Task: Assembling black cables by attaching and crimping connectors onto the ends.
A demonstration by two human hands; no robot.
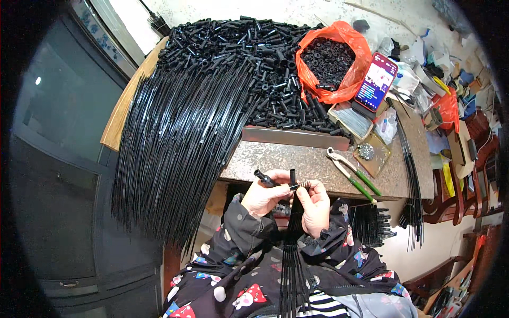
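My two hands meet just off the table's front edge. My left hand (258, 200) is closed round a short black tube (263, 177) that sticks out to the upper left. Its thumb and fingertips press at a thin piece between the hands, too small to make out. With thumb and forefinger pinched, my right hand (316, 208) grips several thin wires (306, 184) whose ends fan out to the right. A second black tube (292, 176) stands upright between the hands; which hand bears it, I cannot tell. Below, a bundle of thin black rods (291, 270) lies against my lap.
Long black rods (175, 143) hang over the table's left front. Behind are heaped black tubes (228, 40), a metal strip (291, 138), and an orange bag (344, 95) of black parts. Rightward are a phone (376, 82), green-handled pincers (352, 172) and a tray of wires (352, 122).
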